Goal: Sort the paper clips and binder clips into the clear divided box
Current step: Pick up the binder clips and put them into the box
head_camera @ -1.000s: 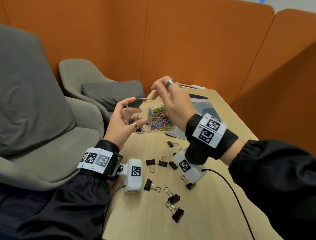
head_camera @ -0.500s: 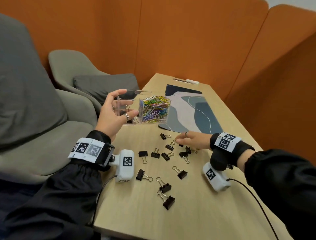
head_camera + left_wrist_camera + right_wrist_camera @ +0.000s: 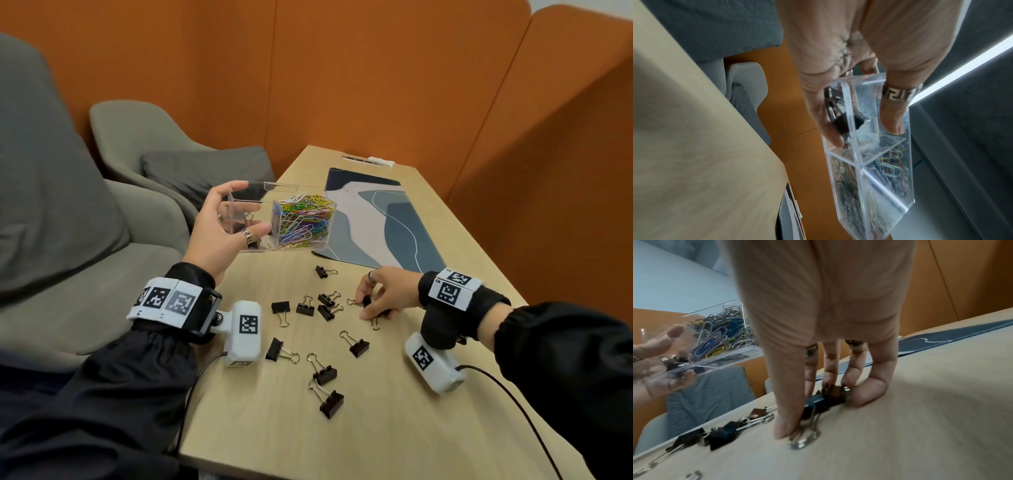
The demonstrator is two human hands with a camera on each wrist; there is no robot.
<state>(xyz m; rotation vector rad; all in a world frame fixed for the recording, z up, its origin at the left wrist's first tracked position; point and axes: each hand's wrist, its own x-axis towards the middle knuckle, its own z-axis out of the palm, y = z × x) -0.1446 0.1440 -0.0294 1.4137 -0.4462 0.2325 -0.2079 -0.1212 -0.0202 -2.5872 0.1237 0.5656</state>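
Note:
My left hand (image 3: 222,233) holds the clear divided box (image 3: 291,219) above the table's left edge, thumb and fingers round its left end. Its right compartment is packed with coloured paper clips (image 3: 303,221); the left one holds a few black binder clips (image 3: 842,120). Several black binder clips (image 3: 327,303) lie scattered on the wooden table. My right hand (image 3: 380,298) is down on the table, with thumb and fingertips closing round a binder clip (image 3: 824,400) that still rests on the wood.
A blue and grey desk mat (image 3: 380,222) lies beyond the box. Grey armchairs (image 3: 144,144) stand left of the table (image 3: 376,428), orange partition walls behind and right. Cables run from both wrist cameras over the near table edge.
My right hand has dropped from above the box to the table and closed its fingers round a binder clip. The left hand still holds the box aloft.

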